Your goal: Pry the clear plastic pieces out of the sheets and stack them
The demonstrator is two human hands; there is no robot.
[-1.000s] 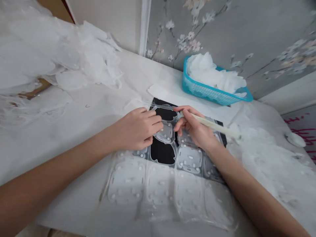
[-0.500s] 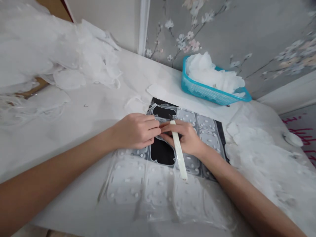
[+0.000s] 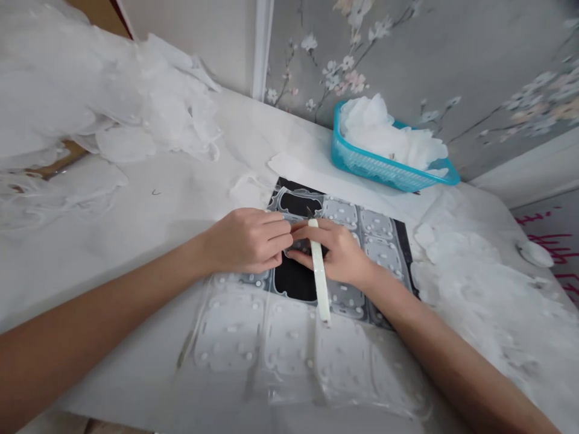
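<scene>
A clear plastic sheet with rows of rounded, molded pieces lies over a black board. Two openings in the sheet let the black show through. Above the sheet, my left hand has its fingers curled and pressed together near the sheet; what they pinch is hidden. My right hand meets it fingertip to fingertip. Between the fingers of my right hand rests a craft knife with a pale handle, its dark blade pointing away from me.
A blue basket of translucent white pieces stands against the flowered wall. Heaps of clear plastic pieces lie at the left, with more plastic scraps at the right. A loose piece lies beyond the board on the white table.
The craft knife has shifted slightly left and stands more upright, its handle end swinging left and away from me. Both hands stay nearly in place.
</scene>
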